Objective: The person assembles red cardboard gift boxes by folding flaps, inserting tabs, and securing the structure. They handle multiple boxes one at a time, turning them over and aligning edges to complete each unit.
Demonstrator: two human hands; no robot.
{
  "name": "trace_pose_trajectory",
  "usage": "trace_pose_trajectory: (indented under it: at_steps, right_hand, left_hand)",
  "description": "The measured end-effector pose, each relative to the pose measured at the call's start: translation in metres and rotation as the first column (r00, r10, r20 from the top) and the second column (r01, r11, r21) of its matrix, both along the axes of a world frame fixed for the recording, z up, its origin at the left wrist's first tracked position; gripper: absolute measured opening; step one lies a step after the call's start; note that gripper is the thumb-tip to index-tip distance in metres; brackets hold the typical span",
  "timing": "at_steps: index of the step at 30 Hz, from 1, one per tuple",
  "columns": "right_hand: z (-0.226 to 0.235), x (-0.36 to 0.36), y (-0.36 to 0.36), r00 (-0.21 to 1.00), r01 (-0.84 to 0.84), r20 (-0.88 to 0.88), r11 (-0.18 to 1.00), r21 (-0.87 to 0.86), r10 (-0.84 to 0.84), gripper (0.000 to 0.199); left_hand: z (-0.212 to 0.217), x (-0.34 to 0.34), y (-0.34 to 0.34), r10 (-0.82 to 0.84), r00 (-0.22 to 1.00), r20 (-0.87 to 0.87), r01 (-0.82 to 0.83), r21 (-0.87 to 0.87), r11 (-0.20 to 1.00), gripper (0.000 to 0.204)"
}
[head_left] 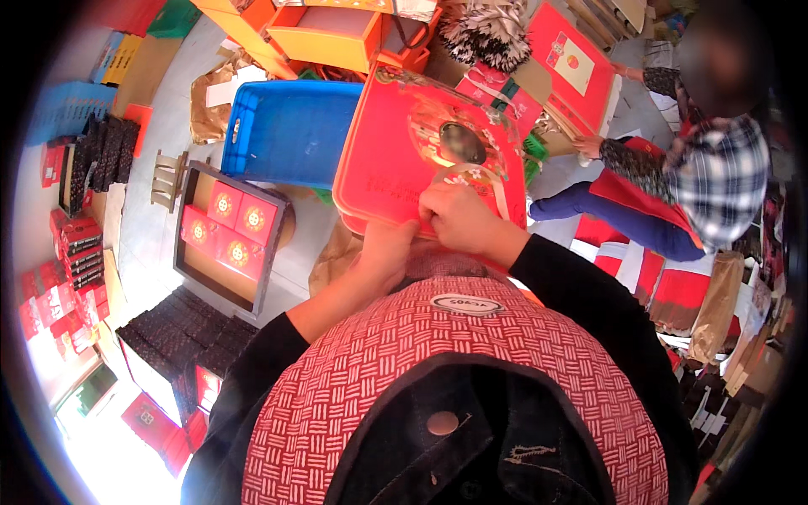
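Observation:
In front of me is a red gift box [383,160] with rounded corners, a floral print and a dark oval in its upper face. My left hand [383,259] grips its near edge, the thumb pointing toward my right hand and the other fingers mostly hidden. Just beside it, my right hand [463,219] is closed with bent fingers at the same edge. Whatever is between those fingertips is too small or hidden to make out. A pale ribbon-like strip [500,200] runs over the right part of the box.
Beyond the box's left side lies an empty blue tray [290,126]. Nearer stands a dark-framed tray [195,261] with several red boxes. Orange bins [324,38] are at the back. At the right a co-worker [652,181] touches a red panel [599,93]. Dark stacked boxes [181,324] stand left.

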State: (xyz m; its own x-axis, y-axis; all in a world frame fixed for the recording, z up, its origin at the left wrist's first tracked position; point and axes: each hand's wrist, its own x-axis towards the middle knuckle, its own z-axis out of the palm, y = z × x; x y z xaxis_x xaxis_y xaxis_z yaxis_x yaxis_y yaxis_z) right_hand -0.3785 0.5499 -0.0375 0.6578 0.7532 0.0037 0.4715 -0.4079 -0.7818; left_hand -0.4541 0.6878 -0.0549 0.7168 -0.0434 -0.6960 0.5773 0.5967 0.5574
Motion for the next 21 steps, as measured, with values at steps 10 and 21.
trace_pose_trajectory:
  at_steps: [10, 21]
  right_hand:
    - [-0.011, -0.003, -0.01, 0.986, 0.055, -0.158, 0.998, -0.023, -0.058, 0.007]
    - [0.002, 0.002, -0.017, 0.998, 0.063, -0.002, 0.995, -0.076, -0.063, 0.028]
  left_hand:
    - [0.011, -0.004, -0.003, -0.064, 0.998, -0.002, 0.063, -0.119, 0.991, 0.035]
    - [-0.038, 0.006, 0.002, -0.124, 0.973, 0.195, 0.135, -0.045, 0.99, 0.039]
